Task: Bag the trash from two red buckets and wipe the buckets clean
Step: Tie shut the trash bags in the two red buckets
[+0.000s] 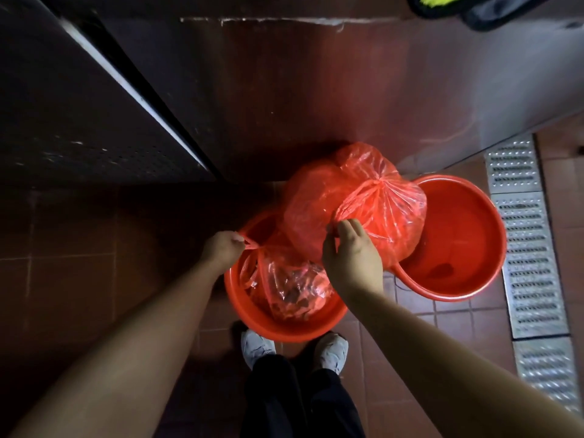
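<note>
Already the bagging looks mostly done. A large tied bag [354, 200], knotted at the top, sits between the two red buckets, overlapping both rims. The far bucket [458, 235], near the floor drain grate [527, 248], holds no bag; only a dark spot shows at its bottom, so it seems emptied but not yet wiped. The near bucket [284, 324], just ahead of the person's shoes [294, 349] on the tiled floor [79, 263], has a smaller bag [290, 286] of trash lying inside it.

The left hand [219, 249] grips the twisted neck of that smaller bag at the bucket's left rim, fingers curled tight round the plastic. The right hand [352, 254] reaches over to the large bag and its fingers pinch a loose handle strip of it.

Judging from this, both bags have to be lifted clear and both buckets wiped; no cloth is visible. The large bag lying across both rims stands in the way of wiping either bucket. A dark cabinet [94, 105] and a metal wall panel [316, 90] close in the floor behind, leaving little room to set things down.
</note>
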`<act>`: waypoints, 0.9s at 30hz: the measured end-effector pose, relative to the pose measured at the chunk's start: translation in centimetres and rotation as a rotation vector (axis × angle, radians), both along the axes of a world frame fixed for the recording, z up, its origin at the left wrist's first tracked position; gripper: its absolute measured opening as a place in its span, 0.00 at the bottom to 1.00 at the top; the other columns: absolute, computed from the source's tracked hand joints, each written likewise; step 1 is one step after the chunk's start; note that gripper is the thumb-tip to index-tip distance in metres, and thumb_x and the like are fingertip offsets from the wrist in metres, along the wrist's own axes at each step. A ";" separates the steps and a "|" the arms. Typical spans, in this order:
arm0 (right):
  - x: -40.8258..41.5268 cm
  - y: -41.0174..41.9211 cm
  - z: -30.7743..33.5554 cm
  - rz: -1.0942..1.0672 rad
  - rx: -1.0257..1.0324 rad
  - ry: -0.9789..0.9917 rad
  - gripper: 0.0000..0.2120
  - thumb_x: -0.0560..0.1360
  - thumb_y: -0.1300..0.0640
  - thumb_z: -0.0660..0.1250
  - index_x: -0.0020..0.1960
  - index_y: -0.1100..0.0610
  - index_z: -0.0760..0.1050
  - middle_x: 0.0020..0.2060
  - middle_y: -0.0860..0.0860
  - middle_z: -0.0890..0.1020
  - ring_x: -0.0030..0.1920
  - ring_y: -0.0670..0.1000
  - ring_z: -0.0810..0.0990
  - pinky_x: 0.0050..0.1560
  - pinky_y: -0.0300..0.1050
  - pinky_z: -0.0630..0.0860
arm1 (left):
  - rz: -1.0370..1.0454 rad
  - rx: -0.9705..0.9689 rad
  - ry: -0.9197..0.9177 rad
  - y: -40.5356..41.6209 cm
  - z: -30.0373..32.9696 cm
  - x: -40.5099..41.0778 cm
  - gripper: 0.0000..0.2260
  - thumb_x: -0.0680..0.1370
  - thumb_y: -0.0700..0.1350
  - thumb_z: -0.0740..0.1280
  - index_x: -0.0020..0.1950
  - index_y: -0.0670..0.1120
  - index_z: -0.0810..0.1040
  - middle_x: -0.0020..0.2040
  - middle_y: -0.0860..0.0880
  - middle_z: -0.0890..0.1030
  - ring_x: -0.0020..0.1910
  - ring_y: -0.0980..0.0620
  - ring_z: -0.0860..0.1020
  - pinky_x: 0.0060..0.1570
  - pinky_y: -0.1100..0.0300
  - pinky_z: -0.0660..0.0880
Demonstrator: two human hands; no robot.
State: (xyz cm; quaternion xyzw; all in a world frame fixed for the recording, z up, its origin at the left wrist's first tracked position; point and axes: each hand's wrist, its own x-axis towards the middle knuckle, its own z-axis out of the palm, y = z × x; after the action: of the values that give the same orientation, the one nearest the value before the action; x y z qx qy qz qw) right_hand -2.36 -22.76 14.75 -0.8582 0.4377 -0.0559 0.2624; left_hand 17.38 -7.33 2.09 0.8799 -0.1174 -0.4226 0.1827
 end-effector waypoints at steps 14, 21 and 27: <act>-1.8 -5.0 12.2 -0.082 0.100 -0.177 0.06 0.75 0.65 0.67 0.50 0.62 0.81 0.45 0.57 0.83 0.45 0.57 0.79 0.44 0.38 0.66 | -0.141 -0.077 0.069 -3.6 15.1 -6.4 0.07 0.74 0.51 0.67 0.42 0.48 0.78 0.38 0.51 0.82 0.39 0.51 0.81 0.40 0.62 0.74; -2.8 -7.0 16.0 -0.057 0.083 -0.228 0.06 0.74 0.65 0.68 0.49 0.61 0.82 0.46 0.56 0.84 0.47 0.57 0.81 0.44 0.34 0.65 | -0.061 -0.092 0.033 -2.8 20.1 -9.8 0.08 0.75 0.50 0.67 0.40 0.48 0.75 0.37 0.50 0.80 0.38 0.51 0.79 0.40 0.58 0.73; -3.5 -7.5 18.0 -0.065 0.118 -0.189 0.08 0.75 0.62 0.66 0.50 0.58 0.82 0.46 0.53 0.83 0.46 0.52 0.79 0.44 0.36 0.66 | -0.028 -0.103 -0.030 -1.8 23.4 -11.0 0.08 0.74 0.51 0.66 0.40 0.47 0.75 0.36 0.50 0.80 0.36 0.52 0.79 0.34 0.58 0.71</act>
State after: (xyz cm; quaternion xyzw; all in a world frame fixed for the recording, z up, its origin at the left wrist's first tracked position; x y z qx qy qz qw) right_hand -5.84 -30.23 32.74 -0.8174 0.4412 -0.1193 0.3507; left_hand 6.34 -9.12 25.53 0.8739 -0.1541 -0.4052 0.2198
